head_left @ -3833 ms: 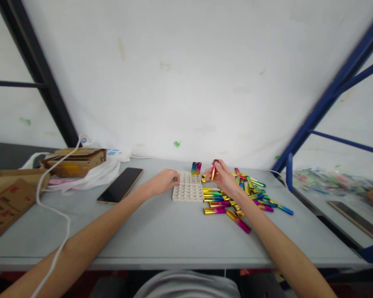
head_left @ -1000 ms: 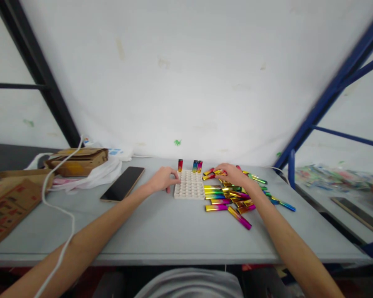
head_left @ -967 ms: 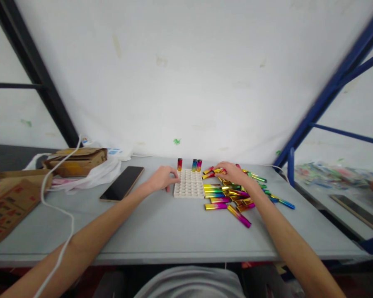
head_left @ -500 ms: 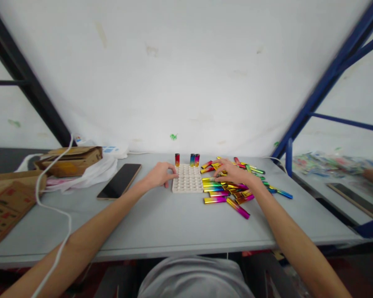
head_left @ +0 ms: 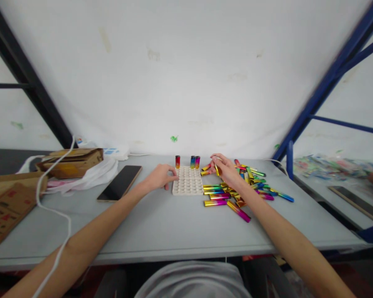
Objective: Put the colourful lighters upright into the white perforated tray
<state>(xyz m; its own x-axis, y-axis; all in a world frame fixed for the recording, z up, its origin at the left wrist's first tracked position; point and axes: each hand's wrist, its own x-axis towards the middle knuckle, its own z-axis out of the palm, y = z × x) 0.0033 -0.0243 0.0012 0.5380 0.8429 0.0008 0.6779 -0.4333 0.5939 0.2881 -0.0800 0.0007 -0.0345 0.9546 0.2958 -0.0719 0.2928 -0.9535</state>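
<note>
Head feed: I log the right hand [head_left: 224, 169], down over the loose metallic tubes [head_left: 238, 188] half a second ago, now raised, pinching a gold tube [head_left: 217, 170] right of the white gridded tray [head_left: 187, 186], left hand [head_left: 158, 178] staying half-curled at its left edge, grip unclear.

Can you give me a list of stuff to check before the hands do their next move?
1. Tray flat on the table: ok.
2. Left hand at the tray's left edge: ok; gripping it, cannot tell.
3. Right hand holding a gold tube: ok.
4. Three standing tubes upright at the tray's back: ok.
5. Loose tubes neatly lined up: not ok, many lie jumbled.
6. Phone apart from the tray: ok.
</note>
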